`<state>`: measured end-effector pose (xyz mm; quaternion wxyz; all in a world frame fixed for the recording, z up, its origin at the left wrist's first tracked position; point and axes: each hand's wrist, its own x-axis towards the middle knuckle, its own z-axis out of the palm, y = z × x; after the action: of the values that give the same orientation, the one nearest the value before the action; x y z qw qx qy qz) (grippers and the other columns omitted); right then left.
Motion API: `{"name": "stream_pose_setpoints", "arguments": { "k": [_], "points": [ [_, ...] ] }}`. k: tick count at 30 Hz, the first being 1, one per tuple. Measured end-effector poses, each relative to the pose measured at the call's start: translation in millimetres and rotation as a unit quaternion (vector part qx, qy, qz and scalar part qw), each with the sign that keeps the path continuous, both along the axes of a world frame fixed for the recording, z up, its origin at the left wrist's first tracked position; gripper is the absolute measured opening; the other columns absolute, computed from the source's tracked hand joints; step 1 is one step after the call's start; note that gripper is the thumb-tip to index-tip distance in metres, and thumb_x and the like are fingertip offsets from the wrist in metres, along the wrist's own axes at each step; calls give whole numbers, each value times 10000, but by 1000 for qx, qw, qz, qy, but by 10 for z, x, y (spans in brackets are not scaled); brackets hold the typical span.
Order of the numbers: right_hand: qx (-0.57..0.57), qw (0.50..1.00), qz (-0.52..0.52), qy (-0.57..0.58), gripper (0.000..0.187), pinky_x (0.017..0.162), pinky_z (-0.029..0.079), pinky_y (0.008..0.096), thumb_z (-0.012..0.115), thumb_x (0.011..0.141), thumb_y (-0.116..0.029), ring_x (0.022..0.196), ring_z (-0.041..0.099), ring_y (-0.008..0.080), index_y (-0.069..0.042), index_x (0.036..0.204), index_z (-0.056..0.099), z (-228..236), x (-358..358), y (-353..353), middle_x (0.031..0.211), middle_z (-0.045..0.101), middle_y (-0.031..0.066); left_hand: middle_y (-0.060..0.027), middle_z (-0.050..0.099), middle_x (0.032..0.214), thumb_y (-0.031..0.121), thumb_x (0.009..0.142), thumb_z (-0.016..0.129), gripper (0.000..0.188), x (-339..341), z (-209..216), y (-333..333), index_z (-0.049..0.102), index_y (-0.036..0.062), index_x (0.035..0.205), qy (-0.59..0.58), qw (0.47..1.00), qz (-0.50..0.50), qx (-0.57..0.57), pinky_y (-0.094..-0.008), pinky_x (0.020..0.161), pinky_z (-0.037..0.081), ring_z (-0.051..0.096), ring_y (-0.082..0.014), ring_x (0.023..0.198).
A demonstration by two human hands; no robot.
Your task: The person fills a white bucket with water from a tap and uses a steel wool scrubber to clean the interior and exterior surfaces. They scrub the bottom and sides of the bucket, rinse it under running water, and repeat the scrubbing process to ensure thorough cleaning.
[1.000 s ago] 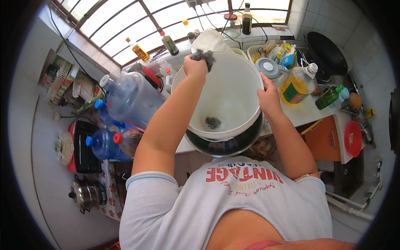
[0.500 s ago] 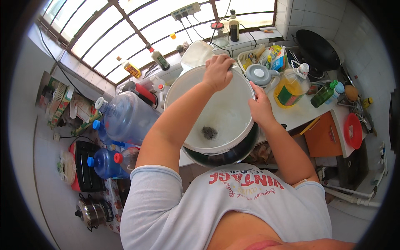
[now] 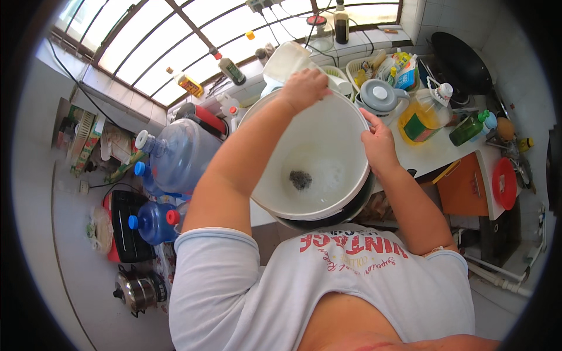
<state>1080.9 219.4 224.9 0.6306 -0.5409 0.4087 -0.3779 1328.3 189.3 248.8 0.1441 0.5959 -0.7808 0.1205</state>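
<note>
A large white bucket (image 3: 328, 146) stands in front of me, its mouth tilted toward me. Inside it lies a dark grey clump like a steel-wool scrubber (image 3: 301, 180), with a few wet-looking marks beside it. My left hand (image 3: 304, 89) reaches across to the far rim, slightly blurred, its fingers curled; whatever they close on is hidden. On the right side, my right hand (image 3: 379, 140) grips the rim, fingers over the edge. Beneath the bucket shows part of a dark round vessel (image 3: 328, 221).
To the right stand a grey-lidded jug (image 3: 381, 96), a large oil bottle (image 3: 422, 121) and a green bottle (image 3: 468, 130). Large clear and blue water bottles (image 3: 184, 152) crowd the left. A black wok (image 3: 462, 64) sits at the back right, a red basin (image 3: 504, 182) farther right.
The bucket and surroundings sit slightly farther right in the view. My left hand has shifted slightly along the far rim; my right hand keeps its grip. The grey clump stays inside.
</note>
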Motion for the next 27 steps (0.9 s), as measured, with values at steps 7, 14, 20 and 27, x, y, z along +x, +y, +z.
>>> {"name": "stream_pose_setpoints", "arguments": {
  "k": [7, 14, 20, 27],
  "points": [
    [37, 998, -9, -53, 550, 786, 512, 259, 480, 822, 49, 886, 633, 129, 9, 1370, 496, 42, 59, 26, 1084, 671, 116, -148, 618, 982, 337, 965, 541, 281, 661, 144, 621, 556, 56, 966, -10, 975, 196, 105, -460, 804, 504, 627, -351, 953],
    [14, 998, -2, -62, 544, 845, 503, 256, 475, 822, 67, 966, 629, 139, 33, 1364, 490, 85, 185, 54, 1152, 654, 131, -161, 636, 931, 378, 980, 511, 344, 722, 171, 1436, 522, 35, 985, -51, 908, 387, 153, -443, 727, 557, 677, -349, 894],
    [-1, 995, 94, -45, 545, 851, 497, 247, 464, 809, 77, 972, 635, 132, 56, 1352, 499, 101, 173, -18, 1147, 663, 131, -151, 635, 923, 437, 982, 478, 393, 835, 55, 1298, 537, 48, 963, -56, 950, 301, 66, -442, 715, 547, 673, -341, 857],
    [-52, 994, 89, -22, 531, 849, 500, 262, 468, 807, 58, 993, 645, 157, 48, 1334, 524, 34, 160, -88, 1150, 668, 146, -105, 621, 962, 468, 965, 487, 401, 588, 86, 452, 550, 72, 956, -65, 985, 141, 79, -438, 778, 518, 637, -319, 948]
  ]
}}
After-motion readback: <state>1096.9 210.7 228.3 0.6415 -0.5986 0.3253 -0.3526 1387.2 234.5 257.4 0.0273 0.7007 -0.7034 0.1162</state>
